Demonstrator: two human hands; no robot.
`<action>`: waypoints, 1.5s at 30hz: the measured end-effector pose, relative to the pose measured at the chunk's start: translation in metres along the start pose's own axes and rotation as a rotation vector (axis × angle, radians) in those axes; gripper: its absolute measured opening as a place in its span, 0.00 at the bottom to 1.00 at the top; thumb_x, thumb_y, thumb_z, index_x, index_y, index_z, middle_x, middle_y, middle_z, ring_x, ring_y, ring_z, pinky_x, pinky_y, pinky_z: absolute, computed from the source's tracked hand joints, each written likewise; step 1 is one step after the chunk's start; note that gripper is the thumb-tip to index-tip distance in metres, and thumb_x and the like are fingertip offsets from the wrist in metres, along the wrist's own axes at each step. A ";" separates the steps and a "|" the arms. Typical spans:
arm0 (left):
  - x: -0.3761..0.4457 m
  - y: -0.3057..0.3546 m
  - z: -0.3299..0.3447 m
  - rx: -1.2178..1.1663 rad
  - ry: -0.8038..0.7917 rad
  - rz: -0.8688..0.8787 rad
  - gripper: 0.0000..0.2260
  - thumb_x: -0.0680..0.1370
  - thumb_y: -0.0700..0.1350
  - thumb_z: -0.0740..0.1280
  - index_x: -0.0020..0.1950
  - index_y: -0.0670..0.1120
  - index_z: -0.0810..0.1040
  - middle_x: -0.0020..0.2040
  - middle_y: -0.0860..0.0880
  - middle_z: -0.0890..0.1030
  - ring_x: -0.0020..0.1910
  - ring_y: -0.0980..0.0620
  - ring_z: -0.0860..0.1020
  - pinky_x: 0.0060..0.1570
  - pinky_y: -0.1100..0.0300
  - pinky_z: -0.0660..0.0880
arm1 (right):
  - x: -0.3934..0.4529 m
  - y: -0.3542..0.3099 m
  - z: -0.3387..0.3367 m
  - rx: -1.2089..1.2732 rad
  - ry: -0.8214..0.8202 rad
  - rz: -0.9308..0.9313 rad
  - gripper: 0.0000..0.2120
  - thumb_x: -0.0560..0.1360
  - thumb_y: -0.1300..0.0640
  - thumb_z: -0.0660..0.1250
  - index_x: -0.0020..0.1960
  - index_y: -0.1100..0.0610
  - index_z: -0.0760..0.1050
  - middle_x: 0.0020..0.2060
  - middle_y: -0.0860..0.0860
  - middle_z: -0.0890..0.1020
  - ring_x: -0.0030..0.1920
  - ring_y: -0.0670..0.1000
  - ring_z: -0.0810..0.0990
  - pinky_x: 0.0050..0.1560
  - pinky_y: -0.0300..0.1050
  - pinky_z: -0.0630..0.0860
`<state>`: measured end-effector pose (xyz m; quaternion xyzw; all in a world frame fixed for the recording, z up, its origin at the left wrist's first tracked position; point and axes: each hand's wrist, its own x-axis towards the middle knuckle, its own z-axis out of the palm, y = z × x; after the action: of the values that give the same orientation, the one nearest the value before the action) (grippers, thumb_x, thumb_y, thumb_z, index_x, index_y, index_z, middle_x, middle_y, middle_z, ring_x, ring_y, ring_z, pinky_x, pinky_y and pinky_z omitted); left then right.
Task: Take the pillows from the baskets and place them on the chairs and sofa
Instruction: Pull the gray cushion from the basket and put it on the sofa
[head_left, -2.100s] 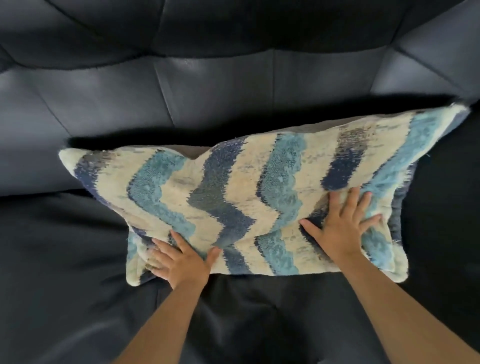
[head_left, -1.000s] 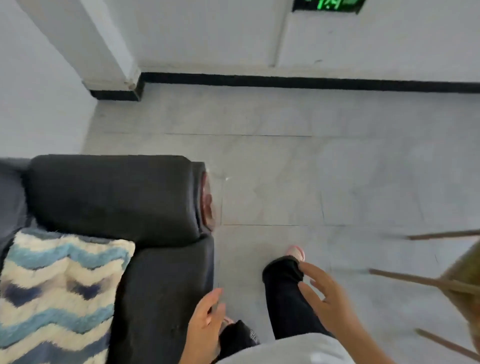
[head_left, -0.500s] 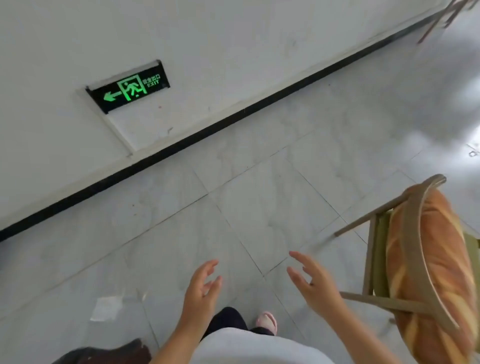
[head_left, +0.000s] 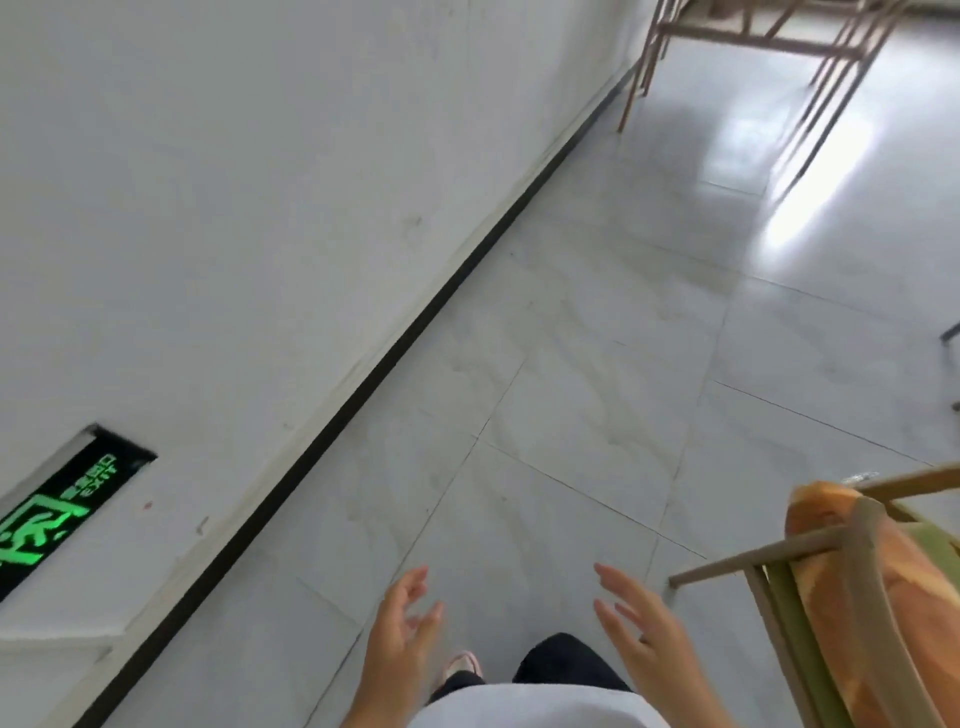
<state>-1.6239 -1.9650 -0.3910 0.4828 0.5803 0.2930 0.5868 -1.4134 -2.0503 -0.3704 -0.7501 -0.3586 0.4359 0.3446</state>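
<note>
Lying right of right hand (head_left: 641, 631): pillow (head_left: 878, 613)

Both hands hang empty over the pale tiled floor (head_left: 597, 374), the left hand (head_left: 402, 631) at six o'clock and the right hand (head_left: 641, 631) just beside it, fingers loosely spread. At four o'clock a wooden chair (head_left: 878, 577) holds a bread-shaped pillow (head_left: 914, 613). A green exit sign (head_left: 57, 512) glows at eight o'clock on the white wall (head_left: 234, 182), and more chair legs (head_left: 737, 31) stand at one o'clock.
</note>
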 end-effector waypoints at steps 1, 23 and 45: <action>0.028 0.014 0.003 0.012 -0.035 0.006 0.13 0.73 0.33 0.64 0.54 0.47 0.70 0.53 0.48 0.73 0.51 0.55 0.73 0.46 0.68 0.68 | 0.021 -0.010 -0.001 0.054 0.027 0.008 0.13 0.72 0.53 0.66 0.49 0.38 0.68 0.49 0.33 0.78 0.50 0.22 0.69 0.57 0.35 0.72; 0.563 0.285 0.264 0.201 -0.146 0.124 0.14 0.70 0.30 0.67 0.43 0.50 0.75 0.48 0.43 0.77 0.46 0.66 0.76 0.44 0.72 0.72 | 0.551 -0.150 -0.248 0.293 0.413 -0.063 0.11 0.61 0.35 0.70 0.43 0.32 0.77 0.43 0.34 0.82 0.46 0.26 0.75 0.45 0.20 0.70; 1.060 0.549 0.678 0.195 -0.369 0.175 0.18 0.51 0.55 0.65 0.40 0.65 0.76 0.45 0.51 0.77 0.46 0.67 0.77 0.38 0.74 0.73 | 1.083 -0.220 -0.604 0.402 0.596 0.025 0.19 0.65 0.60 0.74 0.40 0.35 0.77 0.46 0.53 0.84 0.41 0.27 0.76 0.40 0.20 0.71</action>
<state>-0.6872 -0.9616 -0.4096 0.6312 0.4443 0.1921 0.6060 -0.5286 -1.1544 -0.3977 -0.7657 -0.1403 0.2640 0.5695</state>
